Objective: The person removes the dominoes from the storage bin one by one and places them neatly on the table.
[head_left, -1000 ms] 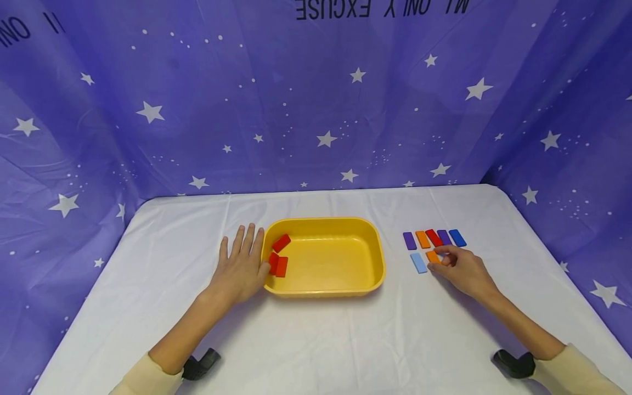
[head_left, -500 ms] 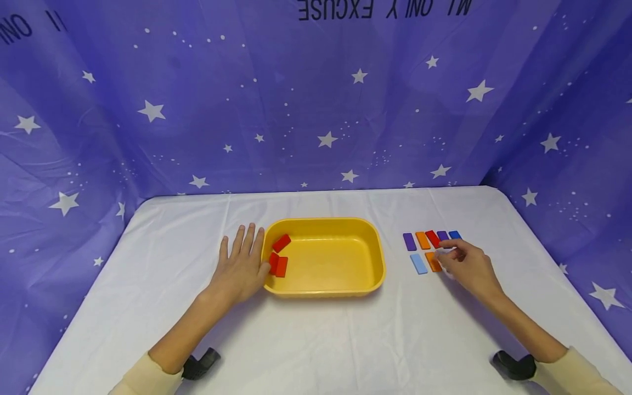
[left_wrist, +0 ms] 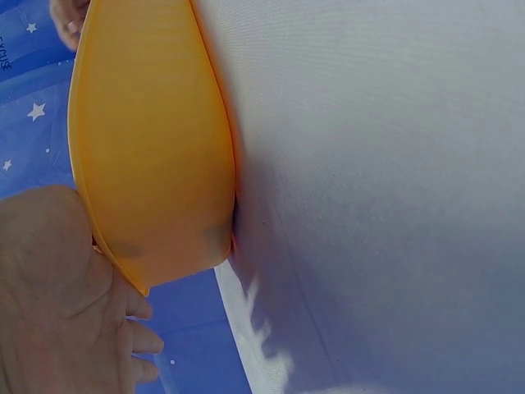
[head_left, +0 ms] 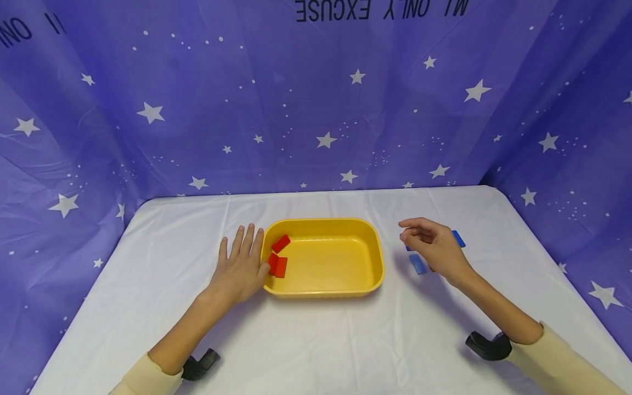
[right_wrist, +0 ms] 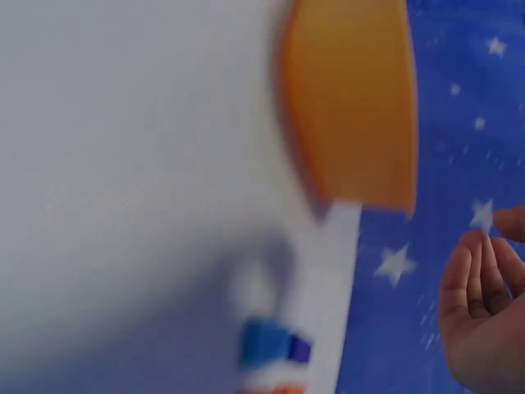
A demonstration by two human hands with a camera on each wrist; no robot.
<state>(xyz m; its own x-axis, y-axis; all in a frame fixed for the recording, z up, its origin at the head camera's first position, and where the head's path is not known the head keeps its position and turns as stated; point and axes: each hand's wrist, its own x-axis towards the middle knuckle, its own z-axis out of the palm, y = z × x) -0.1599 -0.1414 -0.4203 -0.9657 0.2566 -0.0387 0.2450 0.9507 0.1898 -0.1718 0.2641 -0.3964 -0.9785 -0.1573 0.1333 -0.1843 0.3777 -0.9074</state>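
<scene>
My left hand [head_left: 241,271] lies with straight fingers along the left wall of the yellow plastic tray [head_left: 326,292], its thumb at the rim. Inside the tray, at that end, are three red tiles [head_left: 281,243]. My right hand [head_left: 439,248] is raised over the loose tiles to the right of the tray, fingers bent and fingertips close to the thumb. Whether a small thing sits between them I cannot tell. Beneath it show a light blue tile [head_left: 418,264] and a blue tile [head_left: 459,238]; the hand hides most of the others.
A white cloth [head_left: 316,345] covers the table. Behind and beside it hangs a purple curtain [head_left: 276,109] with white stars. Black wrist mounts [head_left: 199,365] jut from both sleeves close over the cloth.
My right hand has lifted from beside the front orange tile and moved left, now covering most of the loose tiles. My left hand and the tray stay put.
</scene>
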